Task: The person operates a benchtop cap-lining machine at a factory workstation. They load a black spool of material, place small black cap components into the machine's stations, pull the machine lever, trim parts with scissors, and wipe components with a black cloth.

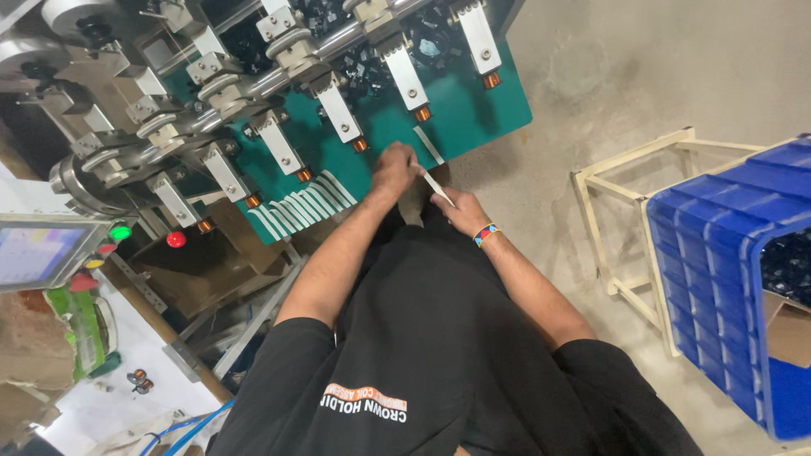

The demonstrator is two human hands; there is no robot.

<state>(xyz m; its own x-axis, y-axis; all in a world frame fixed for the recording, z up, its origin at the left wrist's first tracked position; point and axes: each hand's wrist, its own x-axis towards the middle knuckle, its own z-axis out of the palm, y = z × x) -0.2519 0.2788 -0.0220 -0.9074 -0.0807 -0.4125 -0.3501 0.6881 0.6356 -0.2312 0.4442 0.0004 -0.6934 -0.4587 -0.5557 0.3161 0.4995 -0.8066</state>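
the green panel (pixel 473 118) offers only a narrow bare band near its lower right edge, where the left hand (pixel 395 169) and the right hand (pixel 456 211) sit with a white strip (pixel 438 187) between them. above, a row of metal arms with copper coils (pixel 422 112) overhangs the panel, and the laid-out white strips (pixel 304 207) fill its lower left. to the right, open concrete floor (pixel 642 76) runs to a wooden frame (pixel 625 219) and blue crate (pixel 726 279).

A blue plastic crate (pixel 726 295) sat on a pale wooden frame (pixel 621 219) over the grey concrete floor (pixel 659 76). At the left, a small screen (pixel 38 253) stood beside a green lamp (pixel 121 231) and a red button (pixel 176 240).
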